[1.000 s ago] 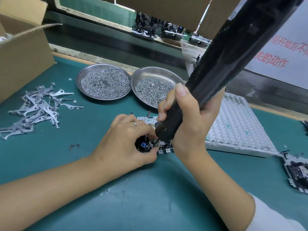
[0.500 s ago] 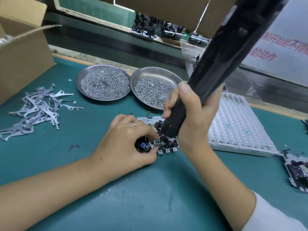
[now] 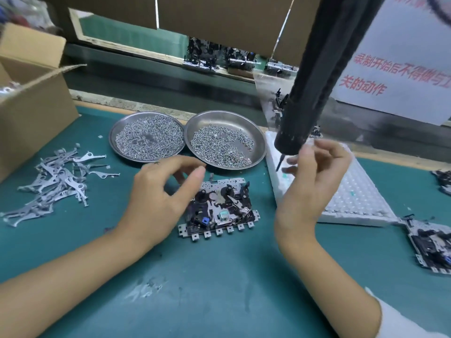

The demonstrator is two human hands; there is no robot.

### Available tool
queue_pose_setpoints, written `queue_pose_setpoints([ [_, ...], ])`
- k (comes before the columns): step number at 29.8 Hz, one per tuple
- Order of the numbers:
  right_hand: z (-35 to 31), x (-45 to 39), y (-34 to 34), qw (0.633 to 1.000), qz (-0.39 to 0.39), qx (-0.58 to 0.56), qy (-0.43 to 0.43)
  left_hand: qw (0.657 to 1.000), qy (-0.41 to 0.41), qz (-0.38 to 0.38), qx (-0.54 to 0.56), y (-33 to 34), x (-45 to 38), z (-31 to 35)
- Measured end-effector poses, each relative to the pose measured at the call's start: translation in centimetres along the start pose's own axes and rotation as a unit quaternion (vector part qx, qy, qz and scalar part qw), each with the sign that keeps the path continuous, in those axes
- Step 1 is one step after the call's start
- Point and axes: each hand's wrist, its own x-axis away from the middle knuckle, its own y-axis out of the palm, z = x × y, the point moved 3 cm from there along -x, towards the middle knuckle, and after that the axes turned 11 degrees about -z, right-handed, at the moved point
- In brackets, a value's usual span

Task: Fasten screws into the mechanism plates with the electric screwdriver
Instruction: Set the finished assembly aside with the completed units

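A mechanism plate (image 3: 220,208) with black gears and metal tabs lies flat on the green mat, between my hands. My left hand (image 3: 158,198) hovers just left of it, fingers loosely curled, holding nothing. My right hand (image 3: 310,189) is raised to the plate's right, fingers spread and relaxed, empty. The black electric screwdriver (image 3: 314,84) hangs free above and behind my right hand, its bit pointing down over the white tray. Two steel dishes (image 3: 146,137) (image 3: 224,145) of small screws stand behind the plate.
A white foam tray (image 3: 346,196) lies at the right. More mechanism plates (image 3: 432,242) sit at the far right edge. A pile of loose metal levers (image 3: 53,181) is at the left, beside a cardboard box (image 3: 31,106).
My right hand has let go of the screwdriver, which has swung up and away. My left hand has lifted off the mechanism plate, which now lies uncovered.
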Motion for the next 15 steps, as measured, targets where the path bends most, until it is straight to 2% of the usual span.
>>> queue_pose_setpoints([
  [1,0.5,0.8,0.1,0.999,-0.017,0.031,0.030,1.000,-0.009,0.023,0.014,-0.3,-0.1,-0.3],
  [4,1.8,3.1,1.4,0.973,-0.151,0.156,0.084,0.997,-0.024,0.054,0.047,-0.5,-0.3,-1.1],
  [6,2.1,4.3,2.4,0.918,-0.252,0.294,0.085,0.997,-0.025,0.055,0.050,-0.3,-0.3,-1.3],
  [8,2.4,5.5,3.5,0.835,-0.336,0.432,0.053,0.997,-0.022,0.058,0.050,-0.2,-0.3,-1.5],
  [9,2.5,5.9,4.0,0.800,-0.359,0.479,0.039,0.997,-0.020,0.060,0.051,-0.3,-0.3,-1.5],
  [11,2.8,6.4,4.7,0.759,-0.385,0.524,0.043,0.997,-0.016,0.062,0.051,-0.3,-0.3,-1.6],
  [15,3.0,5.6,5.4,0.750,-0.387,0.535,0.049,0.997,-0.013,0.061,0.047,-0.4,-0.5,-1.6],
])
